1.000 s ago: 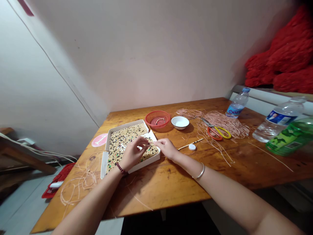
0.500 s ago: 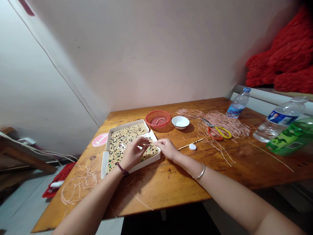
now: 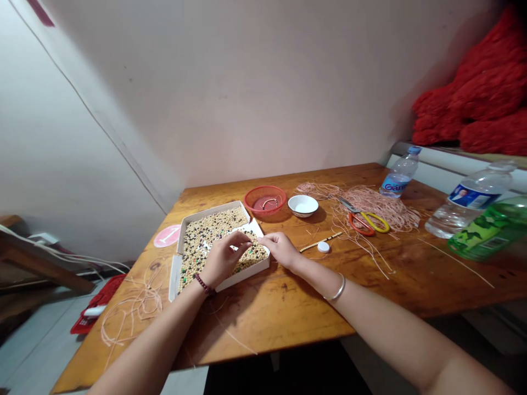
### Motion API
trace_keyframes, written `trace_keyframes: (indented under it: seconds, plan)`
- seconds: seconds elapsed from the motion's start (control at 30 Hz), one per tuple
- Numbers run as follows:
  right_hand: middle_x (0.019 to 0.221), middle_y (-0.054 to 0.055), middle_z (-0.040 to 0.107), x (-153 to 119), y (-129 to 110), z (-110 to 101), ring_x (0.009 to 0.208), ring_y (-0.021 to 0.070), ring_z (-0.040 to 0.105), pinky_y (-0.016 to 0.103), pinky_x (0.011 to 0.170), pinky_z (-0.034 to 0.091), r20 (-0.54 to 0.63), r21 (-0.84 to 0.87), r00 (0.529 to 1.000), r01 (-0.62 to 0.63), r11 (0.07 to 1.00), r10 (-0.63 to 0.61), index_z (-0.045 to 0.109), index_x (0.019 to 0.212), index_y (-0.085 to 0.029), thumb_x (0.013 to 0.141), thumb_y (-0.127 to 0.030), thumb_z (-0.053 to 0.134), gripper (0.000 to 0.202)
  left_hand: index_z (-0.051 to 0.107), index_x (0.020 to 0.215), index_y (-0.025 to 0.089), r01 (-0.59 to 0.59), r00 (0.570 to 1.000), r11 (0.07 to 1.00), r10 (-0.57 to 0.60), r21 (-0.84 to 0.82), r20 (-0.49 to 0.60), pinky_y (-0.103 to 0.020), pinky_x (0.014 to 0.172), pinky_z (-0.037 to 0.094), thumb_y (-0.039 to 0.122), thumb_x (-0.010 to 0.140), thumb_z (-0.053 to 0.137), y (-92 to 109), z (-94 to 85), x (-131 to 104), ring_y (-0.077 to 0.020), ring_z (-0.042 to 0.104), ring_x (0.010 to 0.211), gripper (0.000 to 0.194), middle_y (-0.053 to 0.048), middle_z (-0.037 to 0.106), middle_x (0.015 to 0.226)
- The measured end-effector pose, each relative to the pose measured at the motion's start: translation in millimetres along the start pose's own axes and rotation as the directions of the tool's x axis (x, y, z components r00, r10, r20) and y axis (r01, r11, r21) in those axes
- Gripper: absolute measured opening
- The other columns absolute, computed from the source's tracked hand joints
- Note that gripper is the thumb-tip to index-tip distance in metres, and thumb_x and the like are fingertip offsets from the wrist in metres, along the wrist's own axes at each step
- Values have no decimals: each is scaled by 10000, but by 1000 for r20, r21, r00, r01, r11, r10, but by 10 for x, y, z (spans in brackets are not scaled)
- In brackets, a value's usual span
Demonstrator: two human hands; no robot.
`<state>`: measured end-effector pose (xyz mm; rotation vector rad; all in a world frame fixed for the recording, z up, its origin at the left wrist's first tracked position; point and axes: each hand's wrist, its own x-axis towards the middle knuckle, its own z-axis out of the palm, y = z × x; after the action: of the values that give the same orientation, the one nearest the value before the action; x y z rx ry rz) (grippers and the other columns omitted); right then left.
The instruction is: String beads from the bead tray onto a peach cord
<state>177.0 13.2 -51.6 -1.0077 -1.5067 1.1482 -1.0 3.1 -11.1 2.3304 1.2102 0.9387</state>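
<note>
My left hand (image 3: pixel 224 255) is over a shallow white box (image 3: pixel 242 272) of small beads (image 3: pixel 209 227), mostly pale yellow with dark and green ones mixed in. Its thumb and forefinger come together in a pinch; whatever lies between them is too small to name. Close by, at the box's right corner, my right hand (image 3: pixel 280 248) is closed, thumb against forefinger. What it grips cannot be made out either. To the right of that hand, a strand of threaded beads (image 3: pixel 321 242) lies on the wooden table (image 3: pixel 296 323) beside a white cap (image 3: pixel 323 247).
Behind the box stand a red basket (image 3: pixel 265 201) with a beaded strand inside and a white bowl (image 3: pixel 303 206). Scissors (image 3: pixel 362 216) rest on a pile of pink cords (image 3: pixel 385 203). Bottles (image 3: pixel 469 197) line the right side. Loose cords (image 3: pixel 135 310) lie at the left edge.
The camera view has shifted very slightly. Both hands keep nearly the same pinched pose at the box, and the objects on the table stay put.
</note>
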Motion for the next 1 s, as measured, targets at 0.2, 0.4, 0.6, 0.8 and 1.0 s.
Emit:
trace_keyframes:
  seconds: [0.2, 0.4, 0.6, 0.8, 1.0]
  plan:
    - [540, -45, 216, -5, 2, 9, 519, 74, 230, 242, 495, 166, 19, 2, 1000, 18, 1000, -18, 302, 500, -193, 764, -463, 484, 418, 620, 872, 182, 4, 1000, 1000, -4, -4, -1, -199, 569, 467, 376, 885, 519, -12, 4, -1, -122, 618, 702, 218, -16, 677, 804]
    - [540, -46, 220, -9, -14, 5, 523, 76, 228, 247, 498, 162, 23, -9, 1000, 3, 1000, -3, 290, 507, -197, 759, -495, 483, 435, 630, 866, 191, -3, 1000, 1000, 3, 8, -3, -202, 580, 462, 369, 872, 544, -13, 3, 1, -120, 620, 706, 198, -10, 683, 809]
    - [545, -46, 231, -15, 17, 16, 528, 78, 240, 245, 500, 176, 43, -25, 999, 18, 1000, -17, 305, 509, -194, 770, -476, 481, 423, 659, 851, 200, -20, 1000, 999, 20, 32, 3, -203, 567, 464, 387, 855, 567, -41, 18, -1, -118, 615, 659, 209, -6, 692, 771]
    - [540, -48, 228, -23, -5, 22, 525, 77, 239, 244, 499, 177, 59, -6, 998, -7, 1000, 8, 315, 507, -194, 762, -493, 479, 425, 631, 944, 220, 17, 1000, 999, -17, -36, 3, -202, 567, 468, 384, 818, 624, -43, 31, -4, -130, 658, 709, 207, -11, 721, 833]
    - [539, -48, 224, -17, -9, 2, 524, 77, 240, 242, 498, 179, 55, -24, 998, 10, 1000, -8, 323, 507, -190, 773, -477, 476, 420, 536, 1005, 207, 99, 994, 990, -102, -102, -25, -228, 544, 466, 428, 795, 635, -27, 13, -10, -146, 658, 640, 320, -51, 731, 869]
